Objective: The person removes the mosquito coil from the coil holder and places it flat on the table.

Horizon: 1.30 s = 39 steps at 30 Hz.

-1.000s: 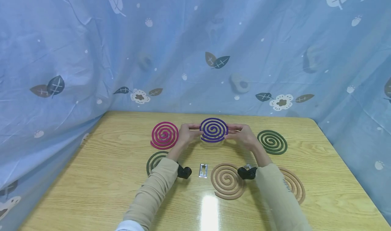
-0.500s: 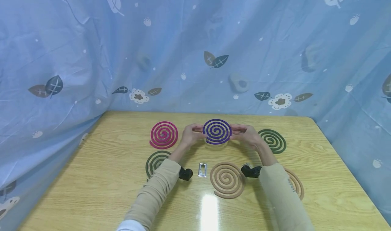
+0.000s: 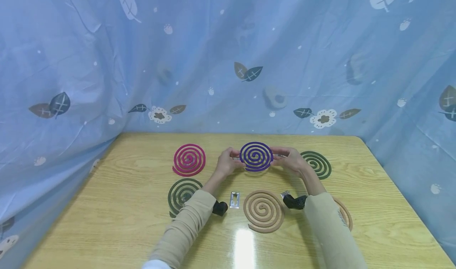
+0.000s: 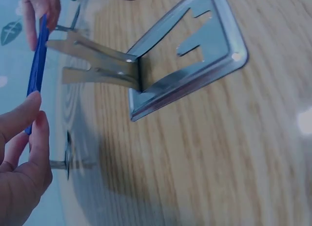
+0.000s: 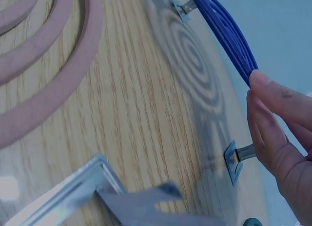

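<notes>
A purple mosquito coil (image 3: 255,156) is held raised over the far middle of the table, between my two hands. My left hand (image 3: 227,162) pinches its left edge between thumb and fingers; in the left wrist view the coil (image 4: 37,72) appears edge-on as a blue strip. From the other side my right hand (image 3: 292,159) pinches the right edge, thumb on top, and the right wrist view has the coil (image 5: 229,36) tilted, with its spiral shadow on the wood. Small metal coil stands with upright prongs, such as this stand (image 4: 214,46), stand on the table near and below the hands.
A pink coil (image 3: 189,160) lies left of the hands, a green coil (image 3: 185,197) below it by the left sleeve. Another green coil (image 3: 315,165) lies to the right. A tan coil (image 3: 263,211) lies between the forearms, beside a metal stand (image 3: 234,200); a second is partly under the right sleeve.
Both hands have carried the purple coil a little to the right, still gripping its two edges. More of the left green coil now shows past the left sleeve. The camera has shifted slightly.
</notes>
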Each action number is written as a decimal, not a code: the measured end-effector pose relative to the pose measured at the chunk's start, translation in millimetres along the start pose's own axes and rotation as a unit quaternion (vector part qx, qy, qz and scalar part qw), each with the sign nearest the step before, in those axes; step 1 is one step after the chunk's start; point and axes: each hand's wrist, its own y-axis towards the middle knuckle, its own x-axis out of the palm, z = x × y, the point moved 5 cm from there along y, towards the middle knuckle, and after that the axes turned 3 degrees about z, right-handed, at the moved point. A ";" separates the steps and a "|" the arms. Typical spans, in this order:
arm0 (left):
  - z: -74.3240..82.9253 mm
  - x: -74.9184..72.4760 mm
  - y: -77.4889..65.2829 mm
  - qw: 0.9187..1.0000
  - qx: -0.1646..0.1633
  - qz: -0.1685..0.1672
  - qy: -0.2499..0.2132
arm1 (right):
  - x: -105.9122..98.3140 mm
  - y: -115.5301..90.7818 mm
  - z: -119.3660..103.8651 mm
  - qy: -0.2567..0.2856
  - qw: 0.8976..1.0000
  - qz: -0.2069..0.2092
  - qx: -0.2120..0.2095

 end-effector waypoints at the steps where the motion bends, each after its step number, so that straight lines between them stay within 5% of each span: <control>1: -0.2 1.6 -0.4 1.000 0.000 -0.001 0.001 | -0.5 -0.5 0.5 -0.007 1.000 0.003 0.002; 13: 4.2 9.7 0.3 1.000 0.017 0.000 0.012 | -2.5 -1.2 -0.5 -0.006 1.000 0.009 0.014; 39: -0.1 20.7 12.3 0.997 0.005 -0.031 0.064 | 2.0 -3.7 -5.5 -0.120 0.990 0.036 0.059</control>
